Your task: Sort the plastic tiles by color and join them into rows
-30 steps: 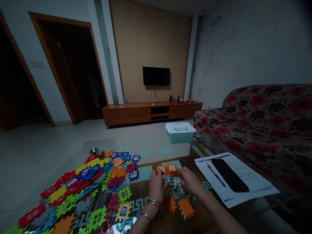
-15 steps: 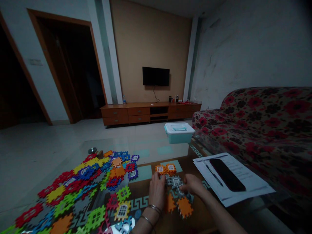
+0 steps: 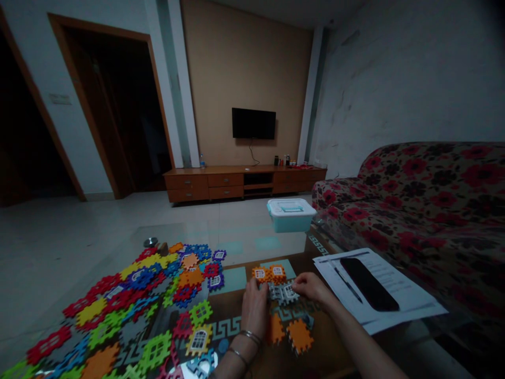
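Gray puzzle tiles (image 3: 290,293) are in the lower middle of the frame, between the two hands, on a glass table (image 3: 232,279). The right hand (image 3: 315,289) comes from the lower right, and its thumb and fingertips are closed on the right edge of these tiles. The left hand (image 3: 254,305), with bracelets (image 3: 250,336) at its wrist, is at their left side; its fingers are bent, but I cannot tell if they grip something. Just above the gray tiles stand two orange stacks (image 3: 278,273), side by side. Nearer to the bottom edge, two orange pieces (image 3: 300,336) lie between the forearms. A large pile of colorful tiles (image 3: 104,329) covers the lower left. On the right of the frame are sheets of paper (image 3: 418,302), and on them lie a pen (image 3: 347,284) and a black phone (image 3: 369,284). Farther up, near the center, is a turquoise box (image 3: 292,221) with a white lid. A flowered sofa (image 3: 418,210) fills the right side.
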Tool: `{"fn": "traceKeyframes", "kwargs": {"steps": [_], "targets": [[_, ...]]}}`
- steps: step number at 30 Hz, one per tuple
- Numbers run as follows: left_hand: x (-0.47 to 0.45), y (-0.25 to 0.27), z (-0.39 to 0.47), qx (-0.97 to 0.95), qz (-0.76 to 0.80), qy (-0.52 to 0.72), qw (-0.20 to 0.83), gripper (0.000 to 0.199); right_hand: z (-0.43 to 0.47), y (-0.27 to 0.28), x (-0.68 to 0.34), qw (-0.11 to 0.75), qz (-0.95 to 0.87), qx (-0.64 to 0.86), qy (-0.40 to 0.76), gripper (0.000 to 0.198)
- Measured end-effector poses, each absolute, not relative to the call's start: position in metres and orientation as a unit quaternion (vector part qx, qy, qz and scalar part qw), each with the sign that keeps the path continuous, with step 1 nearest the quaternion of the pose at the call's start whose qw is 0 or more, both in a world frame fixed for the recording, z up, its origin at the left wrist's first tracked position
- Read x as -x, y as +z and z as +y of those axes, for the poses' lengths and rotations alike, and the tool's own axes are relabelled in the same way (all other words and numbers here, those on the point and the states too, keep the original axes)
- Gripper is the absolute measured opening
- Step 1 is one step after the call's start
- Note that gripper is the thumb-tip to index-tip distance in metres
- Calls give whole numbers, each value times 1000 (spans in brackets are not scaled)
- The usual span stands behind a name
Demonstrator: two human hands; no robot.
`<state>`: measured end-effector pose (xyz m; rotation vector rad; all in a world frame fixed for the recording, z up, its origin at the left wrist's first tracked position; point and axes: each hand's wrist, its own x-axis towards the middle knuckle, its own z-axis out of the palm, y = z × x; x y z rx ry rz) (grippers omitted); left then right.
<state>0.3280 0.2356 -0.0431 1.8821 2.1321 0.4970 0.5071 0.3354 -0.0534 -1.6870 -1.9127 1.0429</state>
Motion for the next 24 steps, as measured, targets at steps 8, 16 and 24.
{"fn": "traceKeyframes", "kwargs": {"steps": [8, 16, 24], "targets": [[-325, -52, 236, -628, 715, 262, 159, 47, 328, -49, -493, 193, -694, 619, 313, 6], [-323, -59, 237, -594, 705, 344, 179, 49, 310, -50, -491, 105, -756, 586, 271, 59], [-324, -56, 236, -598, 707, 329, 188, 47, 295, -40, -470, 90, -780, 576, 226, 71]]}}
